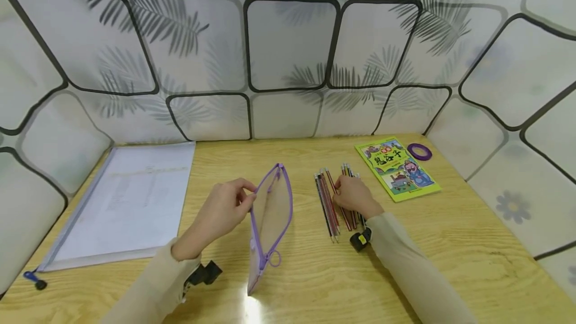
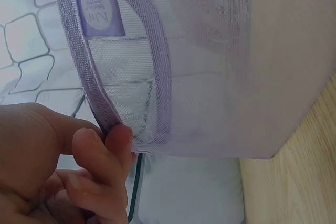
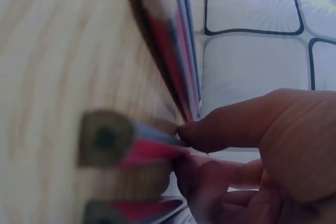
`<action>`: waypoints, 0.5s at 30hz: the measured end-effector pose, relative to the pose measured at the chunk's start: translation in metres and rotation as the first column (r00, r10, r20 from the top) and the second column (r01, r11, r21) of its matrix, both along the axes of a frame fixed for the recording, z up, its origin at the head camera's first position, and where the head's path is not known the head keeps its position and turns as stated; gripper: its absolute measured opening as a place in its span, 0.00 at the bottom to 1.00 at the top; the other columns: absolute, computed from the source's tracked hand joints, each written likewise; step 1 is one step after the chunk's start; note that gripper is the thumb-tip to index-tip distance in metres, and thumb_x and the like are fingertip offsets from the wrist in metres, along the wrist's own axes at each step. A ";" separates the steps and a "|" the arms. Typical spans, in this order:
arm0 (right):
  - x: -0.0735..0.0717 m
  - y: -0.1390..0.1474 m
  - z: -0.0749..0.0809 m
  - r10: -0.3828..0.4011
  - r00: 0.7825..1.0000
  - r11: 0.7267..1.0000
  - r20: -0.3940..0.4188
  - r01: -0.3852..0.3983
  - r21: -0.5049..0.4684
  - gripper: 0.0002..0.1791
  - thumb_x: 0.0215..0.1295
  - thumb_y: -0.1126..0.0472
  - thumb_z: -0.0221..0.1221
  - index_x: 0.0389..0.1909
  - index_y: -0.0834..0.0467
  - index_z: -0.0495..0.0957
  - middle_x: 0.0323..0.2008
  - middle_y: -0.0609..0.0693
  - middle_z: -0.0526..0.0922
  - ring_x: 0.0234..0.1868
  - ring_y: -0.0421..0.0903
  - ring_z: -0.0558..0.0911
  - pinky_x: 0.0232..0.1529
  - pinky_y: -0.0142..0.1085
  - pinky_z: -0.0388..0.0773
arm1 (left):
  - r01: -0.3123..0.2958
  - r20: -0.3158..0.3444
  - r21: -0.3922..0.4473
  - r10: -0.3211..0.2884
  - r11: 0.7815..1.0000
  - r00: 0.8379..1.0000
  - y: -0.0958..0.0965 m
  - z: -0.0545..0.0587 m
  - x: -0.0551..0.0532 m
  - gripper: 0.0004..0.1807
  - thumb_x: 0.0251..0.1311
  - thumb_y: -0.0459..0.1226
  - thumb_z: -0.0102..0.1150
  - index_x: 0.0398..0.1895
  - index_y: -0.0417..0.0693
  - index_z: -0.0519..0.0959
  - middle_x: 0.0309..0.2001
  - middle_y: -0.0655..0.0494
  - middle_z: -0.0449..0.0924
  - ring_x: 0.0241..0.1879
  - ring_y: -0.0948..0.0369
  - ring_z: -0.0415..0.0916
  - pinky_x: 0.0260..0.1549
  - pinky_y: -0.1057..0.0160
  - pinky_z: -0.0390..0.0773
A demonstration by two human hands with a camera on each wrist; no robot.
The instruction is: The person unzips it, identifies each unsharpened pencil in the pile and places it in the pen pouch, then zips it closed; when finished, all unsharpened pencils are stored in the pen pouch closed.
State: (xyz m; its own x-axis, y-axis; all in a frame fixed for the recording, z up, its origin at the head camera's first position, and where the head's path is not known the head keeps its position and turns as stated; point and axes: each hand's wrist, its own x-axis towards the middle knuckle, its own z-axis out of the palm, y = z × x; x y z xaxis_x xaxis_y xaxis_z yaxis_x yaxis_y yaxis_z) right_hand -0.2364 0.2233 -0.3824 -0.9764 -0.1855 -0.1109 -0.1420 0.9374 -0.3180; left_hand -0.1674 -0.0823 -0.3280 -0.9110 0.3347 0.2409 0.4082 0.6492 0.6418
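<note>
A translucent mesh zipper pouch (image 1: 272, 209) with purple edging stands on the table, its mouth spread apart. My left hand (image 1: 221, 212) pinches the pouch's edge between thumb and fingertips, and the left wrist view shows that grip on the purple trim (image 2: 100, 100). To the pouch's right lie several striped pencils (image 1: 327, 204) side by side. My right hand (image 1: 355, 197) is over this group; in the right wrist view its thumb and fingers pinch one red pencil (image 3: 149, 150) near the table. Part of the pencils is hidden beneath the right hand.
A yellow-green picture book (image 1: 398, 169) lies right of the pencils, with a purple tape roll (image 1: 419, 152) beside it. At the left rests a clear document folder (image 1: 130, 204) with white paper; its blue zipper pull (image 1: 31, 276) hangs at the near corner. Patterned fabric (image 1: 292, 44) borders the table's back.
</note>
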 end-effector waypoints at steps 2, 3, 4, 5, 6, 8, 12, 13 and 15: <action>0.000 0.000 0.001 0.006 1.000 1.000 0.000 -0.006 -0.003 0.16 0.60 0.64 0.56 0.46 0.69 0.75 0.39 0.62 0.81 0.30 0.50 0.79 0.35 0.46 0.80 | 0.009 -0.004 -0.002 -0.009 1.000 1.000 0.000 0.000 0.000 0.09 0.63 0.31 0.56 0.42 0.35 0.80 0.17 0.58 0.75 0.12 0.67 0.62 0.10 0.71 0.61; 0.000 0.000 0.001 0.006 1.000 1.000 0.001 -0.006 -0.015 0.16 0.60 0.64 0.56 0.46 0.70 0.75 0.38 0.62 0.81 0.28 0.49 0.77 0.34 0.45 0.79 | 0.012 -0.004 -0.003 -0.012 1.000 1.000 0.000 0.000 0.000 0.09 0.63 0.31 0.56 0.42 0.35 0.80 0.17 0.58 0.75 0.12 0.67 0.62 0.10 0.71 0.61; -0.001 0.000 0.002 0.008 1.000 1.000 0.001 -0.008 -0.025 0.16 0.60 0.64 0.56 0.46 0.70 0.75 0.38 0.63 0.81 0.26 0.48 0.76 0.33 0.43 0.78 | 0.014 -0.001 -0.003 -0.014 1.000 1.000 0.000 0.000 0.000 0.09 0.63 0.31 0.56 0.42 0.35 0.80 0.17 0.58 0.75 0.12 0.67 0.62 0.10 0.71 0.61; -0.001 0.001 0.002 0.009 1.000 0.999 0.003 -0.009 -0.040 0.17 0.59 0.65 0.56 0.46 0.70 0.75 0.38 0.63 0.82 0.24 0.46 0.74 0.31 0.42 0.77 | 0.015 0.000 -0.003 -0.015 1.000 1.000 0.000 0.000 0.000 0.09 0.63 0.31 0.56 0.42 0.35 0.80 0.17 0.58 0.75 0.12 0.67 0.62 0.10 0.71 0.61; -0.001 0.002 0.001 0.009 1.000 0.998 0.009 -0.008 -0.057 0.18 0.59 0.65 0.55 0.47 0.71 0.75 0.36 0.63 0.82 0.22 0.45 0.72 0.31 0.40 0.75 | 0.016 0.002 -0.002 -0.016 1.000 1.000 0.000 0.000 0.000 0.09 0.63 0.31 0.56 0.42 0.34 0.80 0.17 0.58 0.75 0.12 0.67 0.62 0.10 0.71 0.62; -0.002 0.004 0.000 0.008 1.000 0.996 0.017 -0.006 -0.091 0.19 0.58 0.65 0.54 0.49 0.72 0.75 0.35 0.63 0.83 0.20 0.44 0.69 0.29 0.38 0.73 | 0.018 0.003 -0.003 -0.018 1.000 1.000 0.000 0.000 0.000 0.09 0.63 0.31 0.56 0.42 0.34 0.80 0.17 0.57 0.75 0.12 0.67 0.63 0.10 0.71 0.62; -0.004 0.008 -0.002 -0.027 1.000 0.990 0.015 0.029 -0.138 0.22 0.58 0.63 0.55 0.51 0.72 0.75 0.30 0.59 0.82 0.20 0.42 0.68 0.28 0.36 0.71 | 0.021 0.004 0.002 -0.021 1.000 1.000 0.001 0.000 0.000 0.09 0.63 0.31 0.56 0.43 0.34 0.80 0.18 0.57 0.75 0.13 0.67 0.63 0.10 0.71 0.62; -0.004 0.009 -0.002 -0.040 0.999 0.987 0.018 0.042 -0.158 0.22 0.59 0.62 0.55 0.51 0.72 0.75 0.29 0.57 0.82 0.20 0.42 0.69 0.27 0.35 0.71 | 0.020 0.005 0.002 -0.020 1.000 1.000 0.001 0.000 0.000 0.09 0.63 0.31 0.56 0.43 0.34 0.80 0.18 0.57 0.75 0.13 0.67 0.63 0.10 0.71 0.63; -0.005 0.009 0.000 -0.065 0.997 0.976 0.031 0.070 -0.206 0.23 0.59 0.62 0.55 0.53 0.72 0.74 0.26 0.56 0.81 0.19 0.42 0.67 0.24 0.34 0.67 | 0.017 0.010 0.006 -0.017 1.000 1.000 0.001 0.000 0.000 0.09 0.63 0.31 0.56 0.43 0.34 0.80 0.18 0.58 0.75 0.13 0.67 0.64 0.10 0.70 0.63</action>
